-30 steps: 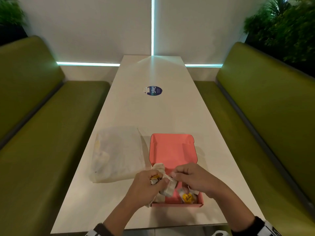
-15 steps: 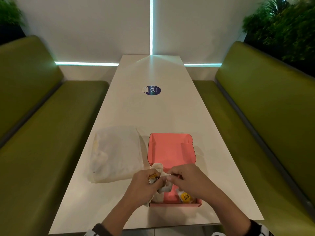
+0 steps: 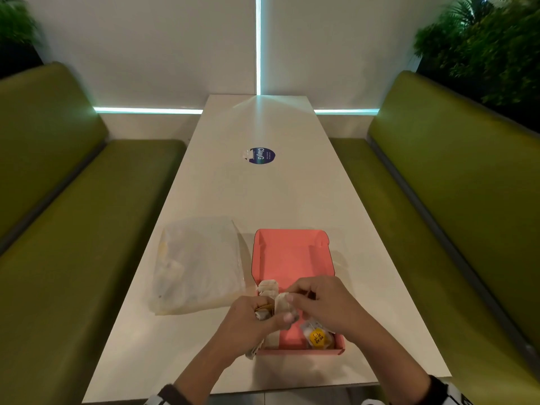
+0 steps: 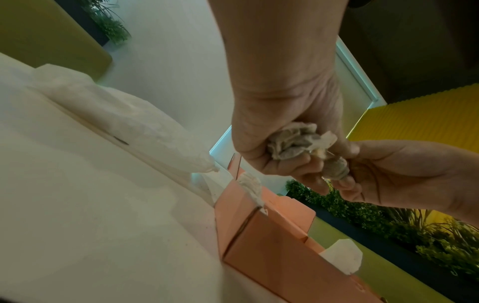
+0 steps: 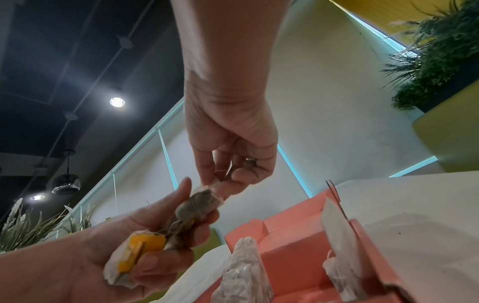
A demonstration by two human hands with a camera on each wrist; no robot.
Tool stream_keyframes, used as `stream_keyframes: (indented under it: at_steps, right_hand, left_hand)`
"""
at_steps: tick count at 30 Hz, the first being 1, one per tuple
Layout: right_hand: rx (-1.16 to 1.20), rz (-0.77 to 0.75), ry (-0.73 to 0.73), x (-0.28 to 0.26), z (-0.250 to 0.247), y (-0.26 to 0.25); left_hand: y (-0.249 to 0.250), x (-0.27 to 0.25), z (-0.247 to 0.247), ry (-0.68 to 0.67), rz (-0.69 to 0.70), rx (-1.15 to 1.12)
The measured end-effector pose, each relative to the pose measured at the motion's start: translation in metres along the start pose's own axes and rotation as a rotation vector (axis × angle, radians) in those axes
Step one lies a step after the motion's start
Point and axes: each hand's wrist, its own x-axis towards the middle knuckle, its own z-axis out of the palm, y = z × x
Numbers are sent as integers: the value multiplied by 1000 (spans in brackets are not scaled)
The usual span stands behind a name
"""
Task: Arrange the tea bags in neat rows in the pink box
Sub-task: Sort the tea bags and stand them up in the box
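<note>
"ClayG" on round blue sticker [image 3: 262, 156], table [image 3: 263, 200].

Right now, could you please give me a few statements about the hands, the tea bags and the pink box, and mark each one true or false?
1. The left hand grips a bunch of tea bags. True.
2. The right hand rests flat and empty on the table. False: it pinches the end of one tea bag that the left hand also holds.
3. The pink box is open. True.
4. The pink box is full of neat rows. False: only a few tea bags lie in it and much of its floor is bare.
5. A translucent plastic bag lies to the left of the box. True.
</note>
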Motion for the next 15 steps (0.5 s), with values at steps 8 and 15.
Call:
stream_keyframes:
  at_steps: [8,15]
  right_hand:
    - [239,104,-47,0,-5,-5]
    - [211,86,-18,0,-2,-5]
  left_hand:
    - [3,0,0,-10,-3,35]
    - [9,-5,1,-47,-9,21]
